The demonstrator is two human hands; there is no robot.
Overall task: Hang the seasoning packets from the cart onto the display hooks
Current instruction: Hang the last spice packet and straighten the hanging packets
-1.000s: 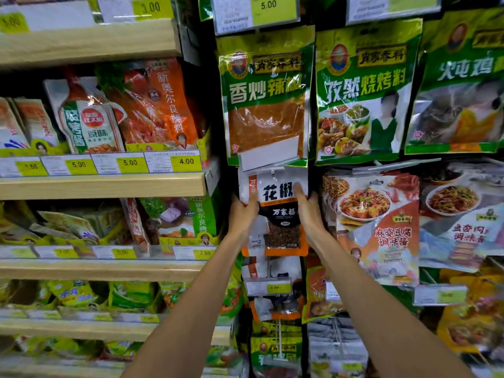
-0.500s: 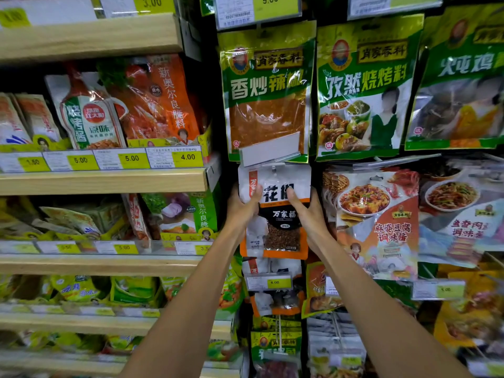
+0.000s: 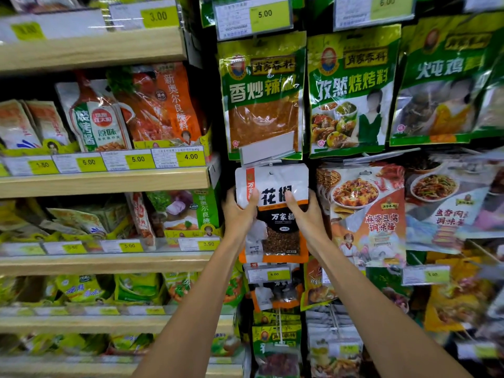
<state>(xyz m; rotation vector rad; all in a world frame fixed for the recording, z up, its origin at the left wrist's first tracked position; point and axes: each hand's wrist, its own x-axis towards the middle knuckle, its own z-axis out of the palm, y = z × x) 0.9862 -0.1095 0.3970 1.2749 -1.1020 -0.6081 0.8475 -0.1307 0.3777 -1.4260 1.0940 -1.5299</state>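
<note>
White-and-orange plastic, the peppercorn packet [image 3: 272, 214] is raised between my two hands, its punched top edge just under the blank tag [image 3: 268, 150] and below the green chilli packet [image 3: 261, 99]. I judge the two-sided hold keeps the hole square to the display hook, which is hidden behind that tag. My left hand [image 3: 237, 214] and right hand [image 3: 306, 218] both grasp the packet's side edges, thumbs pressed across the front and the other fingers out of sight behind. I cannot tell whether it is threaded yet.

Just above the grip on the peppercorn packet [image 3: 275, 175], a blank label holder [image 3: 268, 150] blocks; tofu-sauce packet [image 3: 365, 214] crowds right, shelf end [image 3: 191, 180] left.
</note>
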